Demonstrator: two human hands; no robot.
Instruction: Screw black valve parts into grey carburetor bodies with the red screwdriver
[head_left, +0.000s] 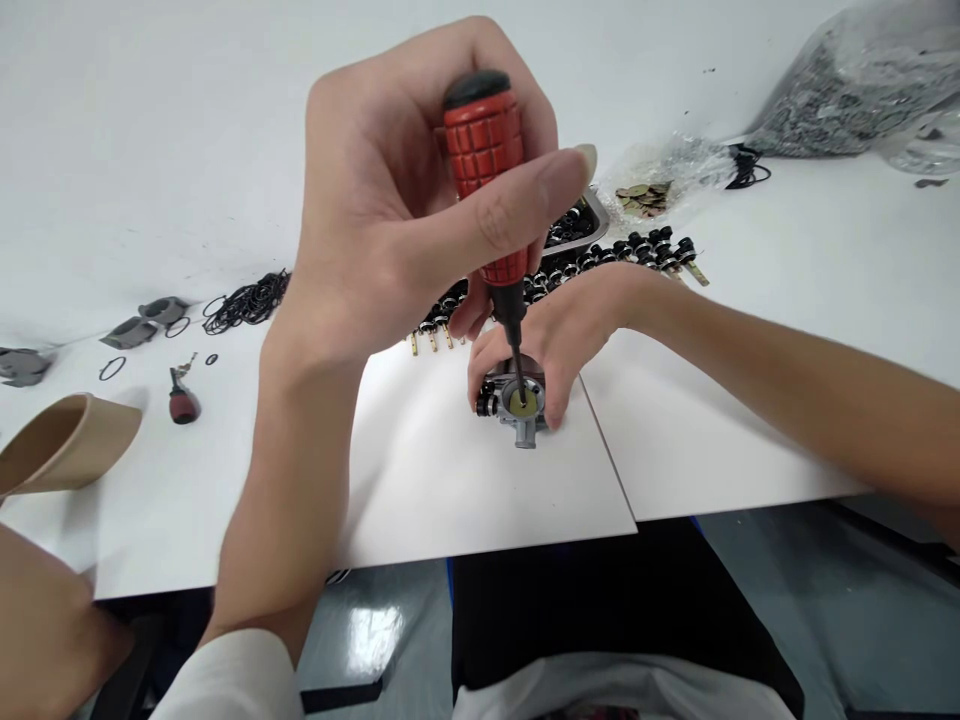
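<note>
Left hand grips red screwdriver, centre; right hand clasps grey metal part under its tip, just below centre; tray behind holds black pieces; clear bag, upper right, bulges with small grey parts.

White table; on it, black rings, tan tube, clear bag

L end of table: tan open-ended tube nr small dk-red-handled tool; pile of thin blk rings, grey parts to its L. Far R: clear bag of small grey pcs, blk loops just beside.
</note>
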